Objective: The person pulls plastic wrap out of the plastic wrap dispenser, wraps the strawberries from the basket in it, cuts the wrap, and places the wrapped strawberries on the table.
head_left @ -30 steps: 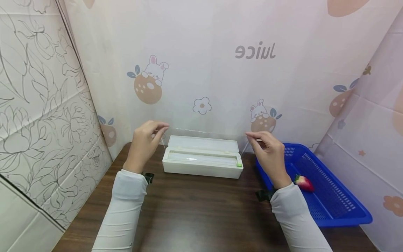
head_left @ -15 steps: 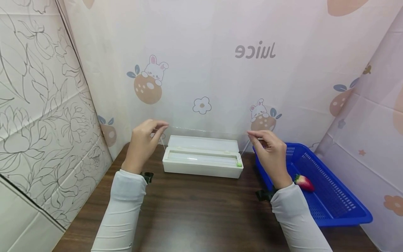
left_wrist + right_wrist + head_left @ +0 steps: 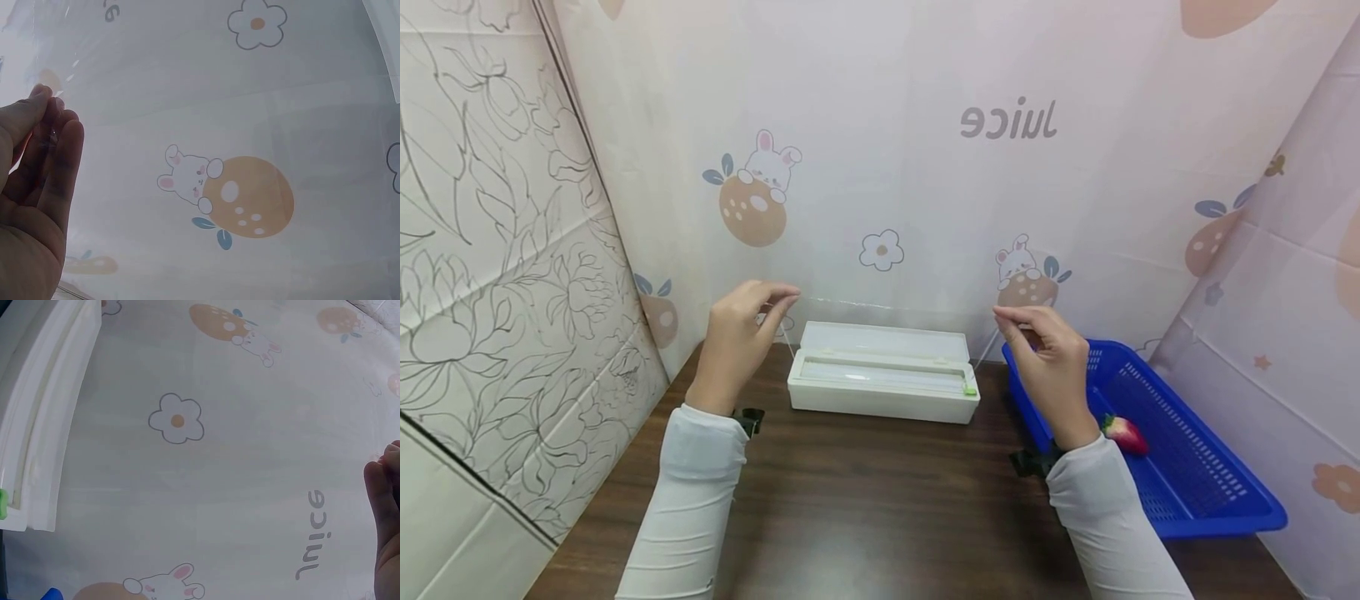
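Note:
A sheet of clear cling film (image 3: 880, 305) stretches between both hands; its top edge shows as a thin shiny line. My left hand (image 3: 737, 343) pinches one corner between thumb and fingertips. At the opposite corner, my right hand (image 3: 1049, 367) pinches the film the same way. Both are raised above a white cling film dispenser (image 3: 880, 403), whose lid (image 3: 883, 341) is tipped back. The film's side edges slant down from the hands to the dispenser. In the right wrist view, part of the dispenser (image 3: 37, 419) and its green slider (image 3: 3, 504) appear at the left.
A blue plastic basket (image 3: 1225, 528) stands on the right of the dark wooden table (image 3: 880, 500), beneath and beside the right forearm. Inside it lies a red and white strawberry (image 3: 1125, 435). A printed curtain (image 3: 880, 167) hangs close behind the dispenser.
Both hands have risen slightly and moved a little farther apart, the film still stretched between them. The dispenser, basket and strawberry have stayed where they were.

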The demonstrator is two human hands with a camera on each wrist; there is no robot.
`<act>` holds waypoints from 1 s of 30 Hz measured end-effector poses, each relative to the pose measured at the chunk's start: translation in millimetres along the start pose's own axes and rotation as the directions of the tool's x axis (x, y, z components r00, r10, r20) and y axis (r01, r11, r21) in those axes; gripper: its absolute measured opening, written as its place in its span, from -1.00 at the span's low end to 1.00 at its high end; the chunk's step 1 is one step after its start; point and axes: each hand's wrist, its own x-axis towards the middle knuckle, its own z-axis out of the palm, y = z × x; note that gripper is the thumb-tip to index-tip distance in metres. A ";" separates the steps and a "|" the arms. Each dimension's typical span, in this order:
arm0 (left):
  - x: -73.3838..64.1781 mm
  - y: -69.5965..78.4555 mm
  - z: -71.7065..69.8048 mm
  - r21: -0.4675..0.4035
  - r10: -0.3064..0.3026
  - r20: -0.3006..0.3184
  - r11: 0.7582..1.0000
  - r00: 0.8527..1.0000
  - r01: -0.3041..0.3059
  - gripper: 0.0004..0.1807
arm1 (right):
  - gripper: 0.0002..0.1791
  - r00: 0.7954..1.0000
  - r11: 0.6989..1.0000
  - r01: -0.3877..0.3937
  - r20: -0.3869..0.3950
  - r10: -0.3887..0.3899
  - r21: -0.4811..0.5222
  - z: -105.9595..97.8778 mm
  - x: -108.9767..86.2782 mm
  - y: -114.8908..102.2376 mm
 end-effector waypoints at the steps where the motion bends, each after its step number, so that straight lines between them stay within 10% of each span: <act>1: -0.2 0.4 -0.6 0.000 0.001 -0.001 1.000 1.000 -0.001 -0.84 | -0.79 1.000 1.000 -0.001 -0.006 0.001 0.001 0.3 -0.5 0.0; 30: 2.6 5.0 -7.7 0.001 0.035 -0.017 0.999 0.999 -0.035 -0.84 | -0.80 0.998 1.000 -0.010 -0.065 0.011 0.011 -3.4 4.6 -36.9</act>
